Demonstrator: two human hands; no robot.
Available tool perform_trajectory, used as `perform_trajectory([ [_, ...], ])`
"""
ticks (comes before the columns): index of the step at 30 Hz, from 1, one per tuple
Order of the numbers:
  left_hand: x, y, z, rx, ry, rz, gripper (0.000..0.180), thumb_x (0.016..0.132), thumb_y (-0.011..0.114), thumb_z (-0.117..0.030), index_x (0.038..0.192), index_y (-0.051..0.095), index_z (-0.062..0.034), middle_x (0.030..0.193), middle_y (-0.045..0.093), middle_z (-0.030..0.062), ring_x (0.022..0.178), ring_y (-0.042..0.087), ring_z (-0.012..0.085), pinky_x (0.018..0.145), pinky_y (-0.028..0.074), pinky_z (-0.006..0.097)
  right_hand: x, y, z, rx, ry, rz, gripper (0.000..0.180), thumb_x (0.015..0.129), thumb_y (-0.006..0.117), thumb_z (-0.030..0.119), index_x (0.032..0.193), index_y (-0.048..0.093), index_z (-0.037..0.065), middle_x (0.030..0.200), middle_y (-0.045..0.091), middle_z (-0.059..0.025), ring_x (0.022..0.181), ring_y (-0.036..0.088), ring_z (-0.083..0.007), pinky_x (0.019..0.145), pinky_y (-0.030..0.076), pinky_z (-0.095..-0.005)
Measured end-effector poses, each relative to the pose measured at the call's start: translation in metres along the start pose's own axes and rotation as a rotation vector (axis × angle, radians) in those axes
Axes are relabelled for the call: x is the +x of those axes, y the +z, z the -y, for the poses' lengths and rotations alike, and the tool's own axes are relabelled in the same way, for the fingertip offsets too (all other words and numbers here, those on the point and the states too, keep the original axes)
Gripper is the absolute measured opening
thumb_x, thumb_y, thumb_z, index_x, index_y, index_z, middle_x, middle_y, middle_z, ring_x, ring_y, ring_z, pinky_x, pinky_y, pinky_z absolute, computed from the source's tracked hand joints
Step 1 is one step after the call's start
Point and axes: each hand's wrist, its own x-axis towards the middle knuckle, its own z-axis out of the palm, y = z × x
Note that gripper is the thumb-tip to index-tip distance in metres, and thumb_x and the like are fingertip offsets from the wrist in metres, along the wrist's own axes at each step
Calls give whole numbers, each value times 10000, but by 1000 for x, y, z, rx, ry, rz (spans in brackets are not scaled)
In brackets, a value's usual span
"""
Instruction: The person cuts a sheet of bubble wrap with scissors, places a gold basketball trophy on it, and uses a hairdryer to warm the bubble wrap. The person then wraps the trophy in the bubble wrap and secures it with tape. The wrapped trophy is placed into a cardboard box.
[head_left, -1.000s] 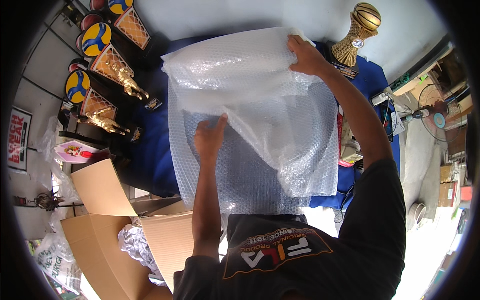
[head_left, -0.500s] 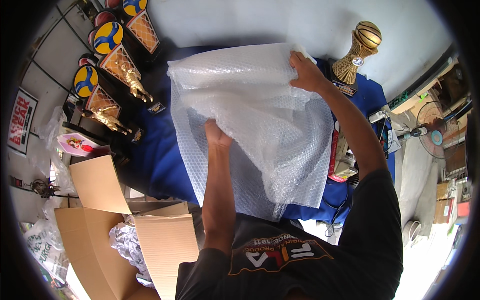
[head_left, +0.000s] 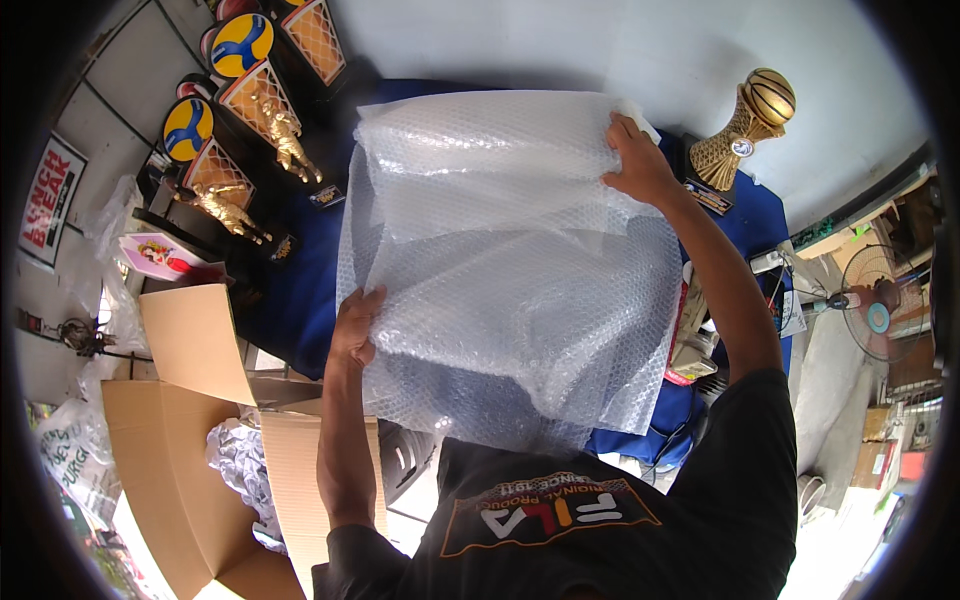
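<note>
A wide sheet of clear bubble wrap (head_left: pixel 520 290) lies over the blue-covered table, its far part folded or rolled into a thick band. My left hand (head_left: pixel 357 322) grips the sheet's left edge, fingers closed around the plastic. At the far right end of the band, my right hand (head_left: pixel 638 165) clasps the wrap between thumb and fingers. Whatever may be inside the band is hidden by layers of plastic. The near part of the sheet hangs over the table's front edge, close to my dark shirt.
Several trophies with ball discs and gold figures (head_left: pixel 275 130) line the left side. A gold basketball trophy (head_left: pixel 740 130) stands at the far right. An open cardboard box (head_left: pixel 170 450) holding crumpled paper (head_left: pixel 240 470) is at the near left. A fan (head_left: pixel 880 305) stands right.
My left hand has moved left from under the sheet's middle to its left edge. The bunched wrap now lies flatter. My right hand keeps its hold on the band's right end.
</note>
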Motion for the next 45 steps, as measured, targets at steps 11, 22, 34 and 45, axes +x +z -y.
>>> perform_trajectory([
  [11, 17, -61, -26, 1148, 63, -220, 454, 850, 689, -336, 994, 690, 95, 952, 717, 238, 933, 688, 374, 820, 500, 451, -31, 1, 49, -59, 65, -120, 523, 657, 846, 128, 1036, 487, 98, 1501, 395, -185, 1168, 513, -455, 970, 476, -497],
  [22, 20, -84, -47, 1862, 74, -733, 266, 907, 601, -288, 1051, 691, -83, 1058, 693, 202, 1024, 654, 404, 840, 512, 521, -91, 46, 124, -294, -97, -406, 245, 717, 754, 143, 901, 593, 121, 1515, 367, -153, 1073, 508, -456, 775, 559, -483],
  [34, -118, 18, 83, 1898, 1167, 480, 600, 781, 713, -257, 1362, 577, -188, 1486, 459, 97, 1407, 396, 239, 1099, 372, 524, -190, 54, 181, -98, -99, -123, 400, 876, 670, 438, 873, 652, 38, 1499, 400, -142, 955, 498, -348, 849, 456, -511],
  [45, -12, 124, -80, 1232, 1425, 408, 453, 654, 650, -61, 1102, 586, -35, 1153, 585, 166, 1084, 543, 349, 945, 369, 503, -195, 40, 159, 621, 81, 8, 488, 1015, 452, 453, 955, 614, -3, 1196, 622, -221, 818, 560, -330, 834, 494, -381],
])
